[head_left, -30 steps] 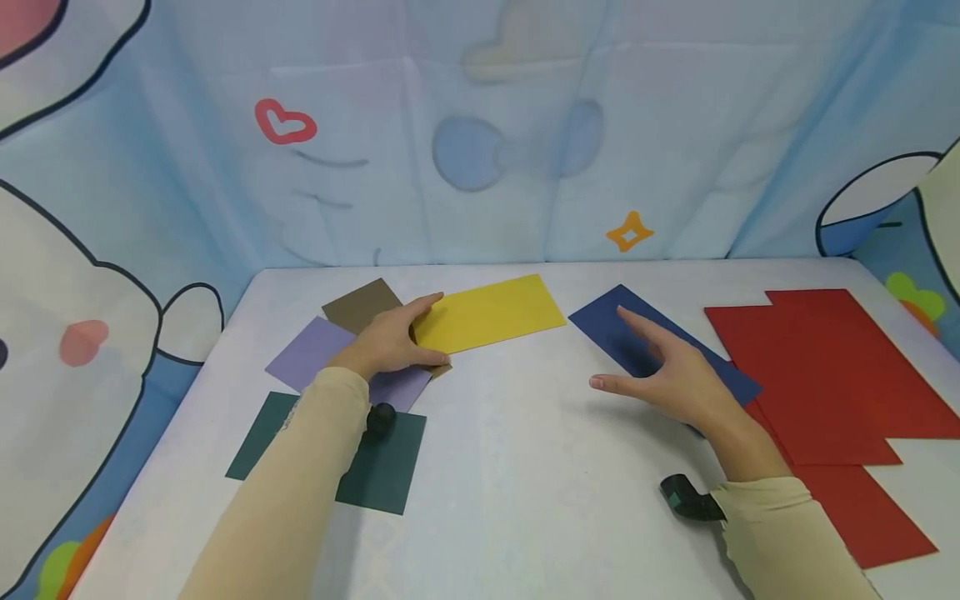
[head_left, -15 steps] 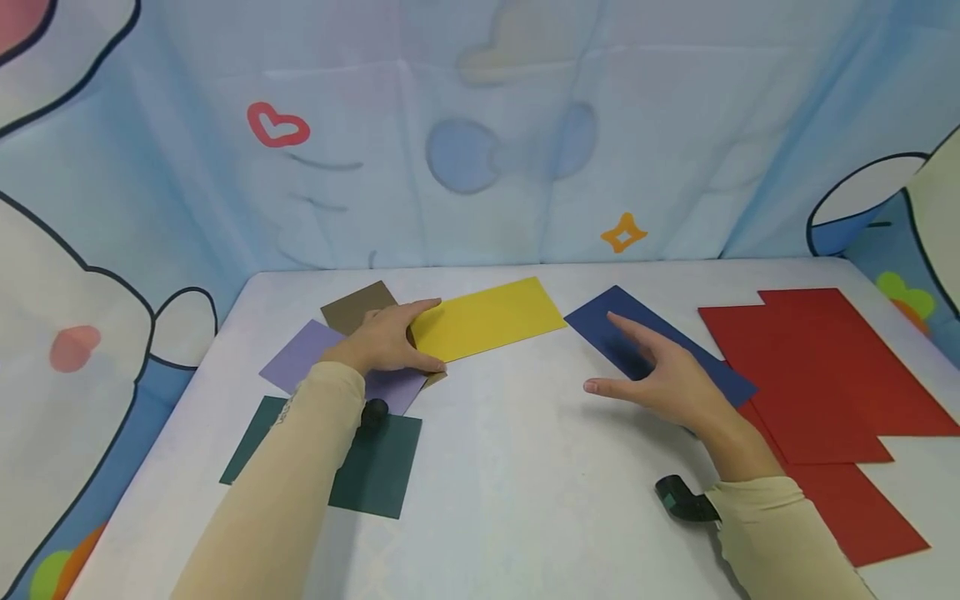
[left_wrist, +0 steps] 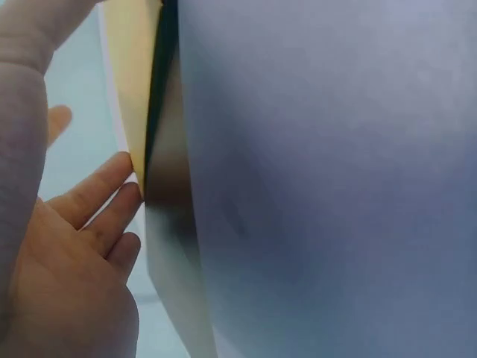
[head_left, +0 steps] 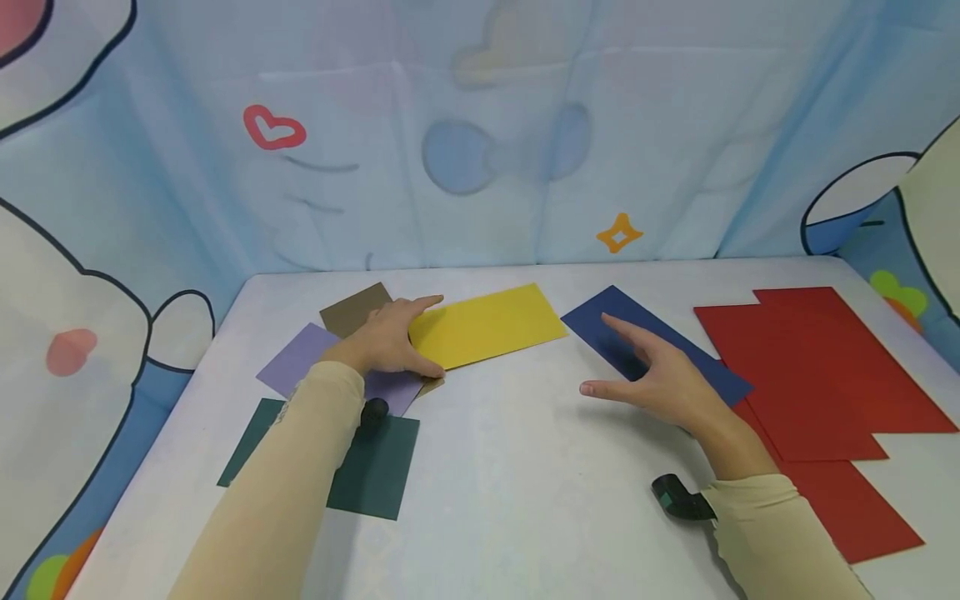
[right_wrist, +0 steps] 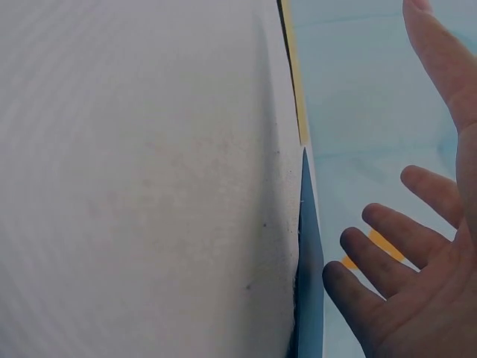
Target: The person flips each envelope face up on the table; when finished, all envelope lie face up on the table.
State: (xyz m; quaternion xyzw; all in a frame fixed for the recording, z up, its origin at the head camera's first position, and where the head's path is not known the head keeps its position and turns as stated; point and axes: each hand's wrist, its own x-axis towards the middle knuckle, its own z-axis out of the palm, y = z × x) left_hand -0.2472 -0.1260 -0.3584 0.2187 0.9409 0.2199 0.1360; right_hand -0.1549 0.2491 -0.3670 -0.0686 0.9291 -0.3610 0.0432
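Note:
My left hand (head_left: 386, 337) spans the left end of a yellow paper sheet (head_left: 491, 325), the thumb at its near corner and the index finger by its far edge. In the left wrist view, fingertips (left_wrist: 123, 171) meet the edge of the yellow sheet, with a dark green strip beside it. Beneath that hand lie a purple sheet (head_left: 296, 358) and a brown sheet (head_left: 352, 310), both partly covered. Over a dark blue sheet (head_left: 675, 342) hovers my right hand (head_left: 667, 371), thumb and fingers spread, holding nothing; the right wrist view shows its fingers apart from the sheet.
Several overlapping red sheets (head_left: 817, 383) lie at the right of the white table (head_left: 510, 483). A dark green sheet (head_left: 375, 467) is partly hidden under the left sleeve (head_left: 262, 492). Behind the table hangs a patterned blue curtain (head_left: 337, 225).
The yellow sheet has shifted slightly right and nearer to me, along with a small move of my left hand. My right hand stays over the blue sheet. The head view has drifted slightly.

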